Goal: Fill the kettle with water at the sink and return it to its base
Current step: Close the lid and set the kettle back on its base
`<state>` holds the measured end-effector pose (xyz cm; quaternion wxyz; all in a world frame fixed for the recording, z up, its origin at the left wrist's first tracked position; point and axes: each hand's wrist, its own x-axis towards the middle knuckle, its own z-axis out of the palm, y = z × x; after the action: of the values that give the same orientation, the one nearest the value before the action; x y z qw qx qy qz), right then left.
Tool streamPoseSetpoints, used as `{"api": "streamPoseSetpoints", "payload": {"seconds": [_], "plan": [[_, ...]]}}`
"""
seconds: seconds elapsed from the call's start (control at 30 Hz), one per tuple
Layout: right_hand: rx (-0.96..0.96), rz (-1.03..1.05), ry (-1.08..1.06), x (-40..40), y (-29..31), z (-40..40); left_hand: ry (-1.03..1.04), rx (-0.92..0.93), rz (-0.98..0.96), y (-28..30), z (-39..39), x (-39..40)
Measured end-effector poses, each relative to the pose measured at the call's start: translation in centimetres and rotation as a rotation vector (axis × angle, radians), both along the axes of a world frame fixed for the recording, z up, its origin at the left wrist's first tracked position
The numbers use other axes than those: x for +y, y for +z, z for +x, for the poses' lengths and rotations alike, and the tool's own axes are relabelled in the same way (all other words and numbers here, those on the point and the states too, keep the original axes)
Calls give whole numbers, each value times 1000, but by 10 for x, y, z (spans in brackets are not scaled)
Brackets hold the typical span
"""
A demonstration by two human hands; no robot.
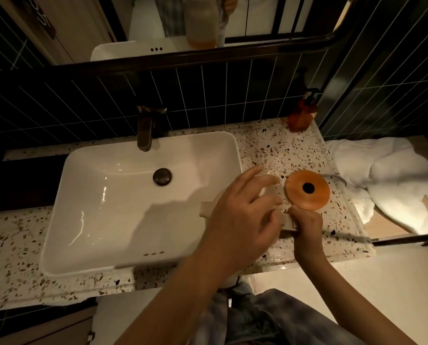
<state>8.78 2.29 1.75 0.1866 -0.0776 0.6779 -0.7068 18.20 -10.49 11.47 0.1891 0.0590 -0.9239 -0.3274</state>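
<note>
Right hand (306,224) grips one kettle (209,207) handle; left hand (243,207) spread on its lid; one base (307,190)

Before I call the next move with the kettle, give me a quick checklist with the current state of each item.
1. Right hand grip on the kettle handle: ok, closed around it.
2. Left hand steadying the top: ok, spread over it.
3. Base free to take the kettle: ok, nothing sits on it.
4. Faucet off: ok, no stream visible.
5. Water level in the kettle: cannot tell, the hands hide it.
6. Cord out of the way: ok, it runs off towards the towel.
</note>
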Motion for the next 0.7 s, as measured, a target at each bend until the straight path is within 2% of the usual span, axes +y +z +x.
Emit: {"api": "streamPoseSetpoints", "payload": {"seconds": [0.2,0.37,0.5,0.57,0.7], "plan": [[68,-50,2,-4,11,2,29,-120,5,-28,22,-32],[-3,-32,9,-5,10,1,40,-190,2,-37,24,-40],[1,-9,0,-5,8,1,20,-336,-108,-46,28,-50],[15,-7,24,-4,7,1,19,-350,-163,-49,28,-51],[26,-7,4,-3,5,1,36,-318,-145,-52,28,-51]]}}
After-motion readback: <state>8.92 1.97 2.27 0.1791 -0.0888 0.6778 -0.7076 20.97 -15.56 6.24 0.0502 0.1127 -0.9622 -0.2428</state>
